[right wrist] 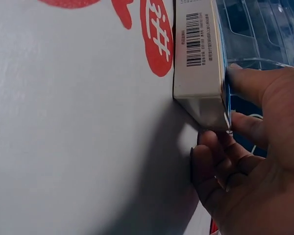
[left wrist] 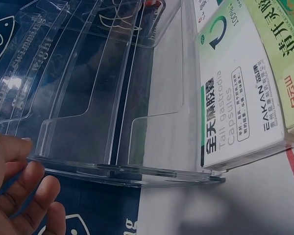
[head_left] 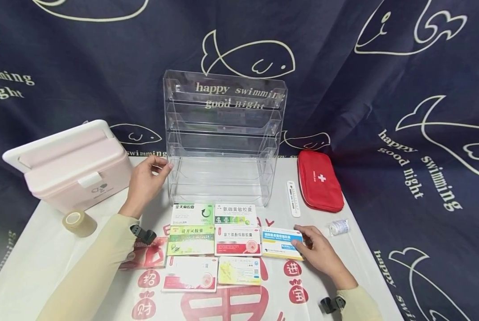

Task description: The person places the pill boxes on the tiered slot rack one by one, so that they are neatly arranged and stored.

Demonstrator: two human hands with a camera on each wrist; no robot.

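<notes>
My left hand (head_left: 149, 178) is beside the left edge of a clear plastic tiered rack (head_left: 219, 198), fingers loosely bent with nothing between them. In the left wrist view the thumb of this left hand (left wrist: 19, 186) is close to the rack (left wrist: 103, 169); whether it touches is unclear. My right hand (head_left: 319, 249) holds the right end of a white, blue and yellow medicine box (head_left: 279, 243), thumb on its top face. The right wrist view shows a barcode on the side of this medicine box (right wrist: 198, 54). Several other medicine boxes (head_left: 238, 241) lie in front of the rack.
A pink and white lidded case (head_left: 83, 169) stands at the left, with a tan tape roll (head_left: 79, 224) before it. At the right are a red first-aid pouch (head_left: 321, 183), a thermometer (head_left: 293, 198) and a wrapped white roll (head_left: 338, 227). A red box (head_left: 153, 254) lies partly under the left forearm.
</notes>
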